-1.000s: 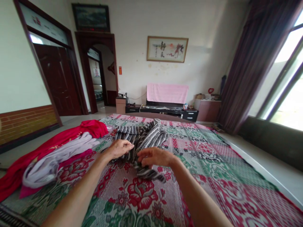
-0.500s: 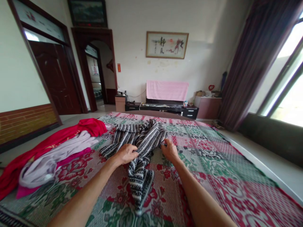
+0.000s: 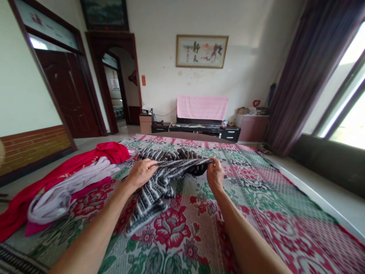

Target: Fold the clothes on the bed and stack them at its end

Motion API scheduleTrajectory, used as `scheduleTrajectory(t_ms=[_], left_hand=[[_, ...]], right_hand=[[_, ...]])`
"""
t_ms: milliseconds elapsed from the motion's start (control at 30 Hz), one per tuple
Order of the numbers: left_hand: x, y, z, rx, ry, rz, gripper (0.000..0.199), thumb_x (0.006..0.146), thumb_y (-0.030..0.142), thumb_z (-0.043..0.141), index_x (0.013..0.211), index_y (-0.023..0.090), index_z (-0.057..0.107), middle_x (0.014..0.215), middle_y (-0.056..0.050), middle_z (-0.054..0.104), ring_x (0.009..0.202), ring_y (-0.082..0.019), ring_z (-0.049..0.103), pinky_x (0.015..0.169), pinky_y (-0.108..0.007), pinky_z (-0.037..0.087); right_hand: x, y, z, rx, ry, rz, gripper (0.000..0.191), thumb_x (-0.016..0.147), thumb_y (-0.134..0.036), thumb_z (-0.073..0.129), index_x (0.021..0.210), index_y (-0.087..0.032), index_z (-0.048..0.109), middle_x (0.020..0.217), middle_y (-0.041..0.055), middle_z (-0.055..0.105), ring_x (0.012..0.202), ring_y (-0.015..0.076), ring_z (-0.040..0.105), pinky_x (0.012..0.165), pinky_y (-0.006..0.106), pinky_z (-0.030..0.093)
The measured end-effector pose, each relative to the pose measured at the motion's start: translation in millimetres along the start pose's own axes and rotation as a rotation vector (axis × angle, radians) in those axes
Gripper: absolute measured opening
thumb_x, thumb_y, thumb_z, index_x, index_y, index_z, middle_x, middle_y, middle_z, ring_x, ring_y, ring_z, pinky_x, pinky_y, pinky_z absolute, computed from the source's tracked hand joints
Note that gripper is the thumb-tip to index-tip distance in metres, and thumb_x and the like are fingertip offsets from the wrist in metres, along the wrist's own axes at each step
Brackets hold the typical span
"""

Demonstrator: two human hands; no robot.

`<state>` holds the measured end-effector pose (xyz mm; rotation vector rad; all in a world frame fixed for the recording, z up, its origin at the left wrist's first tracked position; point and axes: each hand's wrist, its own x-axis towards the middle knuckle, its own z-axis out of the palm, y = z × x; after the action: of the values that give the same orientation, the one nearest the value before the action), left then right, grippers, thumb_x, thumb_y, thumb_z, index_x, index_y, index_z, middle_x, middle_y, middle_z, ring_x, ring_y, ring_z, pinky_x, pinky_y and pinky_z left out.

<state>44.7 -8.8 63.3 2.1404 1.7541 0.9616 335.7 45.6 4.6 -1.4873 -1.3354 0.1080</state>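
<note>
Between my hands a black, white and grey striped knit garment (image 3: pixel 171 171) is stretched out, its upper edge pulled taut. My left hand (image 3: pixel 141 173) pinches one end of that edge, and my right hand (image 3: pixel 216 173) grips the other end. The middle of the garment sags in folds, and one striped part trails toward me over the patterned cover. Behind the taut edge more of it lies bunched. I cannot make out which parts of the garment my fingers hold.
A flowered red, green and grey cover (image 3: pixel 256 198) spreads beneath everything. Left of my arm lies a pile with a red cloth (image 3: pixel 111 152), a pale lilac cloth (image 3: pixel 54 201) and a magenta cloth (image 3: pixel 92 186). Beyond stands a low black cabinet (image 3: pixel 230 134) with a pink towel (image 3: pixel 202 107) above.
Both hands have moved apart and slightly up, drawing the garment's edge tight between them. Its trailing striped part has swung to the left.
</note>
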Motion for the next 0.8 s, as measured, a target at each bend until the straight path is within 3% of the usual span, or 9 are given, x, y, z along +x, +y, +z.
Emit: scheduleTrajectory(t_ms=[67,167,267,333,433,500,600,733,800], left_hand=[[3.7,2.6,1.2,-0.001,0.100,0.079,0.037,0.081,0.039,0.048,0.100,0.020,0.072,0.102,-0.005,0.071,0.095,-0.021,0.062,0.086,-0.027,0.045],[2.5,7.6,9.2,-0.134,-0.128,0.120,0.043,0.084,0.042,0.045,0.110,0.019,0.070,0.099,-0.003,0.073,0.091,-0.020,0.064,0.082,-0.026,0.047],[-2.6,12.8,21.1,-0.145,-0.245,0.131,0.044,0.084,0.037,0.046,0.116,0.017,0.068,0.099,-0.004,0.073,0.091,-0.020,0.065,0.082,-0.026,0.047],[-6.6,16.1,28.1,-0.065,-0.202,0.120,0.048,0.083,0.031,0.048,0.126,0.017,0.061,0.104,-0.005,0.072,0.095,-0.019,0.065,0.087,-0.027,0.047],[-15.6,21.1,34.1,0.041,-0.106,0.237,0.053,0.084,0.032,0.050,0.136,0.022,0.052,0.126,-0.006,0.064,0.114,-0.020,0.058,0.101,-0.030,0.042],[-25.4,24.9,35.5,0.131,-0.105,0.334,0.053,0.084,0.044,0.053,0.132,0.023,0.055,0.139,-0.007,0.054,0.126,-0.023,0.050,0.108,-0.034,0.037],[-43.1,29.9,37.1,0.299,-0.197,0.374,0.061,0.072,0.059,0.065,0.121,0.023,0.062,0.148,-0.009,0.043,0.133,-0.031,0.041,0.110,-0.044,0.035],[-53.9,29.0,41.1,0.375,-0.179,0.352,0.030,0.082,0.040,0.058,0.099,0.018,0.071,0.145,-0.012,0.047,0.132,-0.032,0.042,0.107,-0.047,0.037],[-49.0,24.1,38.4,0.269,-0.161,0.301,0.029,0.088,0.035,0.048,0.086,0.019,0.073,0.136,-0.010,0.057,0.124,-0.027,0.050,0.107,-0.041,0.038]], right_hand=[[7.4,-8.1,-10.8,0.067,0.203,-0.055,0.039,0.089,-0.027,0.030,0.112,-0.017,0.060,0.113,0.0122,0.064,0.106,0.0221,0.057,0.092,0.033,0.042],[16.2,-13.4,-25.7,0.107,0.274,-0.014,0.042,0.088,-0.029,0.030,0.115,-0.015,0.059,0.110,0.0123,0.064,0.100,0.0212,0.059,0.088,0.031,0.043],[23.0,-6.8,-34.8,0.074,0.122,0.127,0.043,0.082,-0.031,0.041,0.116,-0.015,0.062,0.096,0.0100,0.069,0.088,0.0220,0.061,0.080,0.030,0.045],[26.6,1.2,-36.6,0.011,-0.041,0.191,0.042,0.077,-0.030,0.047,0.111,-0.016,0.067,0.091,0.0085,0.070,0.086,0.0228,0.062,0.077,0.029,0.045],[29.1,10.4,-34.1,-0.072,-0.219,0.179,0.036,0.076,-0.029,0.048,0.101,-0.019,0.072,0.093,0.0074,0.072,0.088,0.0227,0.063,0.075,0.028,0.044],[29.0,11.8,-31.0,-0.118,-0.249,0.140,0.034,0.078,-0.030,0.047,0.096,-0.020,0.073,0.089,0.0069,0.072,0.084,0.0216,0.063,0.070,0.027,0.044],[28.3,8.9,-28.0,-0.221,-0.211,0.121,0.035,0.082,-0.034,0.041,0.085,-0.019,0.072,0.074,0.0068,0.070,0.069,0.0191,0.059,0.061,0.025,0.040],[27.8,4.2,-29.3,-0.263,-0.205,0.111,0.037,0.083,-0.035,0.037,0.071,-0.019,0.067,0.061,0.0047,0.062,0.059,0.0171,0.052,0.055,0.025,0.036],[27.3,2.5,-31.2,-0.220,-0.260,0.066,0.035,0.083,-0.036,0.038,0.067,-0.019,0.064,0.057,0.0025,0.058,0.057,0.0160,0.050,0.054,0.025,0.035]])
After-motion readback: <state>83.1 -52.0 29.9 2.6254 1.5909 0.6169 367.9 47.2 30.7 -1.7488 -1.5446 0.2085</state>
